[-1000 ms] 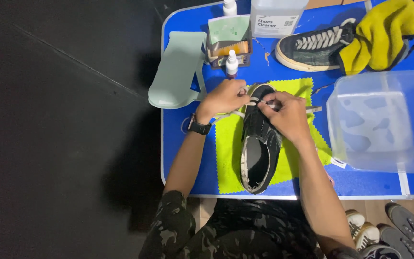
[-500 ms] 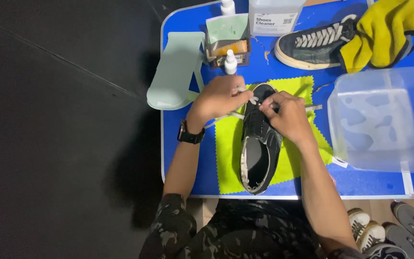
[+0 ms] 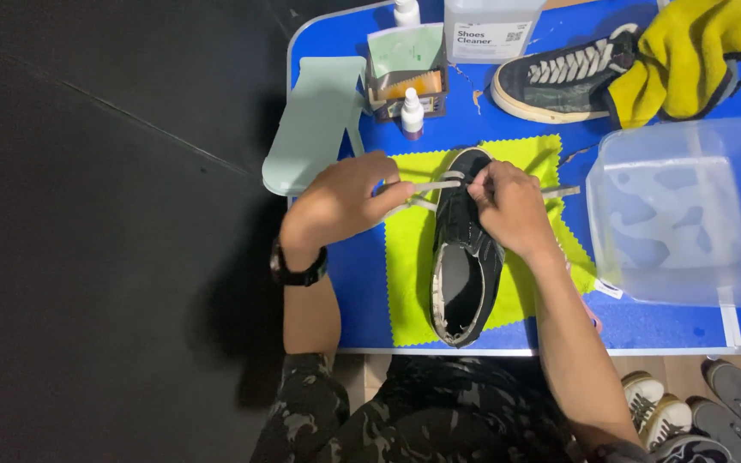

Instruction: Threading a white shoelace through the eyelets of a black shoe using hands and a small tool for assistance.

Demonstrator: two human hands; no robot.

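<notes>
On the lime-green cloth [image 3: 405, 283] lay the black canvas shoe [image 3: 465, 257], toe away. Left hand [image 3: 340, 201] pinched the flat pale lace [image 3: 436, 184], drawn taut sideways; right hand [image 3: 508, 206] was clenched on the lace at the eyelets.

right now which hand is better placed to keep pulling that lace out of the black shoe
Left. The left hand already pinches the pale lace and has open table beside it. The right hand rests on the black shoe, steadying it.
</notes>
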